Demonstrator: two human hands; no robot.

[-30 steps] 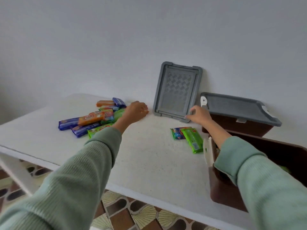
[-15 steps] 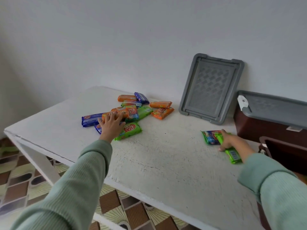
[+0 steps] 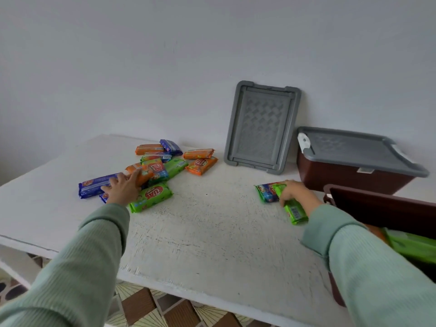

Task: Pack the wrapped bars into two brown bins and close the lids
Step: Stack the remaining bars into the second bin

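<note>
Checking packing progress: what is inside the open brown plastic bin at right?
Green wrappers and some orange show in the open brown plastic bin; the sleeve hides the rest.

Soft, even daylight, faint shadows, no glare; slight overall softness, wide-angle bowing and blur toward the edges.

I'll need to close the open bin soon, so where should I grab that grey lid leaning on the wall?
Likely grip the grey lid by its left long edge, coming from the left. It stands tilted, top against the wall, so a gap lies behind that rim, and the closed bin crowds its right side.
</note>
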